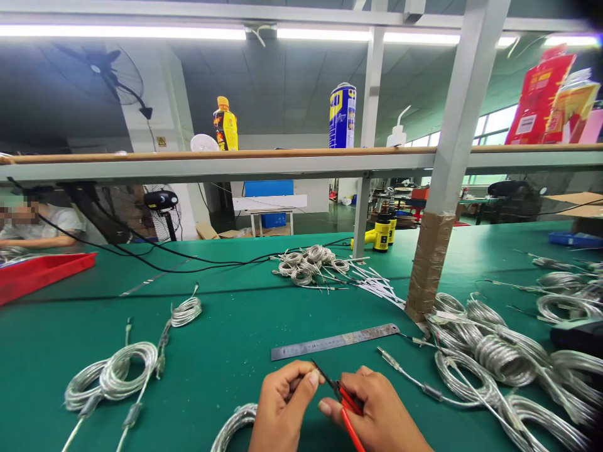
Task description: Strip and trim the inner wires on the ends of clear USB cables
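My right hand is closed around red-handled pliers or cutters, their dark jaws pointing up and left. The tip of the tool meets the fingertips of my left hand, which pinch something too small to make out, perhaps a cable end. Just beyond both hands a steel ruler lies flat on the green table. A coil of clear-jacketed cable sits beside my left wrist, partly cut off by the frame's lower edge.
Cable coils lie at left, centre back and right. A taped post rises from the table under a shelf. A red tray is at far left, near a seated person. Yellow heat gun stands behind.
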Demonstrator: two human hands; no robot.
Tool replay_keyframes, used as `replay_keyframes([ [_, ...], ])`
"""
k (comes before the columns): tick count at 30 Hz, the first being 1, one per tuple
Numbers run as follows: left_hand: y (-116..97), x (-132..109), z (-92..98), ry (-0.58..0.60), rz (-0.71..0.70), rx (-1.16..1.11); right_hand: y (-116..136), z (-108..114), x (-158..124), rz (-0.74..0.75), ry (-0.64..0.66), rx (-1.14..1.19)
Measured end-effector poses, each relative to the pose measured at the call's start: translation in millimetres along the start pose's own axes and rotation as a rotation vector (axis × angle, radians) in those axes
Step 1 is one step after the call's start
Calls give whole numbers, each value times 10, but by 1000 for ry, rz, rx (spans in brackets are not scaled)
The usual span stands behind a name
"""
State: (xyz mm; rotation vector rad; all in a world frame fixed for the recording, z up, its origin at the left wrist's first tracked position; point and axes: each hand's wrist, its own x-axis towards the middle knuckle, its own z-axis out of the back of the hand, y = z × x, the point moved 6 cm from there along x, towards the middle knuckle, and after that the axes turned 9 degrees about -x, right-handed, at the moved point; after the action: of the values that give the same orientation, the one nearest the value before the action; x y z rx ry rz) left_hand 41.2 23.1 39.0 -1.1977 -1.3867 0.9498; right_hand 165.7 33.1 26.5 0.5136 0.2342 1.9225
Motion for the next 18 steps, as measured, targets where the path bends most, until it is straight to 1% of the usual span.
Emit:
replay_keyframes([
  [3, 45, 26, 32, 9, 39, 3, -65, 60, -3, -74, 29, -74],
  [5, 80, 45, 42, 20, 69, -14, -119, 121, -30, -101, 89, -162],
  [9, 135, 58, 3, 74, 107, -38, -169, 224, -107, -14, 240, -410],
  [11, 164, 52, -27, 94, 119, -41, -183, 250, -69, 23, 287, -447],
  [13, 203, 43, -54, 104, 130, -46, -182, 244, 80, 58, 289, -411],
  [15, 243, 35, -72, 101, 128, -60, -183, 183, 330, 88, 264, -363],
  [17, 278, 29, -86, 98, 127, -73, -209, 62, 628, 100, 240, -351],
  [18, 290, 27, -90, 96, 127, -76, -228, -29, 769, 110, 260, -347],
])
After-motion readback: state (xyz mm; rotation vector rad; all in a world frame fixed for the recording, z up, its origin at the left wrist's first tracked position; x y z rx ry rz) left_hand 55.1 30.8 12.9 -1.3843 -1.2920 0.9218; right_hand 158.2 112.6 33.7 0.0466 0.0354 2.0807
